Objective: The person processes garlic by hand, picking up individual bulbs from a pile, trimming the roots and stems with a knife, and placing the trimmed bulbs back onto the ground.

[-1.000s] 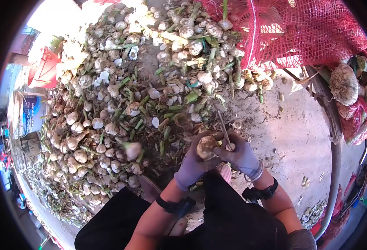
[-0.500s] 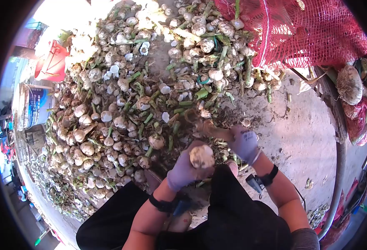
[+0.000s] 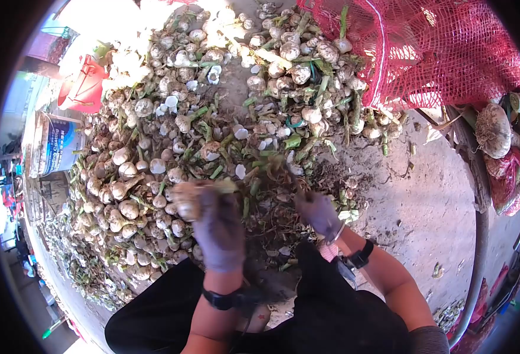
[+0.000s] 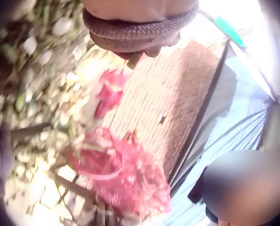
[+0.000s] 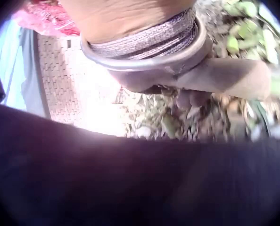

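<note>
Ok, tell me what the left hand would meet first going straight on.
The left hand would probably meet the garlic pile first, past the blurred garlic it seems to hold; its height above the pile is unclear.

"How clear is the left hand (image 3: 218, 230)?"
"Blurred, and so is the garlic (image 3: 187, 202) it holds; in the left wrist view its cuff (image 4: 135, 34) hides most of it."
"And the right hand (image 3: 318, 215)?"
"Its tips blur away in the head view; I can't tell whether it grips anything; a dark shape (image 5: 140, 183) covers the lower right wrist view."
"Edges, lettering?"
"The top edge cuts off the net (image 3: 431, 59); the small print on the bucket (image 3: 65, 144) is too tiny to read."
</note>
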{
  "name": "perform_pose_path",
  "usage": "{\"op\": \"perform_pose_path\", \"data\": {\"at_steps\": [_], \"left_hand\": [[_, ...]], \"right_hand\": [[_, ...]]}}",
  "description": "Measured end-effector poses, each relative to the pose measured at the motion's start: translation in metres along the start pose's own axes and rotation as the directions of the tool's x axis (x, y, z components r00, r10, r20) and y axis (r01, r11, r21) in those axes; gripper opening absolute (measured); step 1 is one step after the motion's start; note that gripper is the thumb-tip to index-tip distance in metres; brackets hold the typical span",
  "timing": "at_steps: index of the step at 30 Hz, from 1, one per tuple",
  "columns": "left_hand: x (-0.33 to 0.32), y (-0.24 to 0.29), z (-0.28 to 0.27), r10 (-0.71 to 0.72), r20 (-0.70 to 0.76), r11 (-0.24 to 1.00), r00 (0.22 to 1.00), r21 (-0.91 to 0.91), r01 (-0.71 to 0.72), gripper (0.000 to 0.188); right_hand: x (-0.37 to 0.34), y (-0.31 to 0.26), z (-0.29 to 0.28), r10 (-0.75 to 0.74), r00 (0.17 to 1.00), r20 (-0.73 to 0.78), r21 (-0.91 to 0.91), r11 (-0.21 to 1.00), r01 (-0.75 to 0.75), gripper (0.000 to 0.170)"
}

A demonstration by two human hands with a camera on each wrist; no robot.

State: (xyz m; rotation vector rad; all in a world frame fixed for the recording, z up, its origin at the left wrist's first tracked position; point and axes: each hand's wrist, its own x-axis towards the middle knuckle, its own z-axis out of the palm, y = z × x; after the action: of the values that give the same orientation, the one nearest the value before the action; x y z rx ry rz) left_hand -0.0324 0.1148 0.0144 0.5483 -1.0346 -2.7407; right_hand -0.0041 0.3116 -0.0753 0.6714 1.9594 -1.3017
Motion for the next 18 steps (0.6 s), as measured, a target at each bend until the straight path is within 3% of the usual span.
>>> {"op": "perform_pose_path", "data": {"at_steps": [2, 3, 4, 7, 8, 9, 10, 11, 14, 15, 17, 18], "left_hand": [[0.025, 0.048, -0.025, 0.224, -0.066, 0.972, 0.972, 0.094, -0.218, 0.015], [0.034, 0.058, -0.051, 0.272, -0.153, 0.961, 0.95, 0.1, -0.259, 0.021], [0.034, 0.054, -0.052, 0.189, -0.131, 0.981, 0.973, 0.056, -0.183, 0.024], [0.016, 0.019, -0.041, -0.156, 0.021, 0.987, 0.988, 0.041, 0.155, 0.032], [0.01, 0.002, -0.034, -0.274, 0.004, 0.949, 0.962, 0.161, 0.27, 0.032], [0.006, -0.013, -0.029, -0.385, -0.028, 0.885, 0.922, 0.273, 0.378, 0.031], [0.005, -0.026, -0.032, -0.447, -0.014, 0.815, 0.894, 0.404, 0.414, 0.037], [0.004, -0.038, -0.038, -0.507, -0.013, 0.73, 0.862, 0.526, 0.437, 0.044], [0.007, -0.074, -0.057, -0.502, 0.0, 0.741, 0.865, 0.515, 0.431, 0.048], [0.008, -0.077, -0.053, -0.507, 0.001, 0.739, 0.862, 0.514, 0.435, 0.048], [0.008, -0.083, -0.043, -0.342, 0.115, 0.764, 0.932, 0.612, 0.205, 0.046], [0.009, -0.086, -0.043, -0.352, 0.119, 0.762, 0.928, 0.613, 0.21, 0.046]], "right_hand": [[0.023, -0.028, -0.031, -0.204, 0.928, -0.311, -0.149, 0.975, 0.164, 0.042], [0.05, -0.023, -0.038, -0.428, 0.771, -0.472, -0.392, 0.885, 0.251, 0.048], [0.067, -0.034, -0.046, -0.339, 0.804, -0.489, -0.4, 0.906, 0.139, 0.051], [0.122, -0.026, -0.042, -0.337, 0.795, -0.505, -0.345, 0.923, 0.172, 0.046], [0.116, -0.026, -0.037, -0.343, 0.794, -0.503, -0.346, 0.921, 0.178, 0.046], [0.102, -0.022, -0.028, -0.304, 0.829, -0.468, -0.132, 0.952, 0.275, 0.041], [0.086, -0.017, -0.02, -0.277, 0.864, -0.421, 0.091, 0.935, 0.343, 0.036], [0.062, -0.013, -0.01, -0.285, 0.865, -0.414, 0.082, 0.934, 0.347, 0.036], [0.017, -0.006, 0.006, -0.401, 0.863, -0.309, -0.04, 0.912, 0.409, 0.028], [0.019, -0.005, 0.001, -0.53, 0.745, -0.405, -0.166, 0.844, 0.511, 0.029], [0.042, 0.001, -0.017, -0.695, 0.499, -0.518, -0.414, 0.714, 0.564, 0.035], [0.057, 0.0, -0.028, -0.668, 0.495, -0.555, -0.423, 0.74, 0.524, 0.036]]}}
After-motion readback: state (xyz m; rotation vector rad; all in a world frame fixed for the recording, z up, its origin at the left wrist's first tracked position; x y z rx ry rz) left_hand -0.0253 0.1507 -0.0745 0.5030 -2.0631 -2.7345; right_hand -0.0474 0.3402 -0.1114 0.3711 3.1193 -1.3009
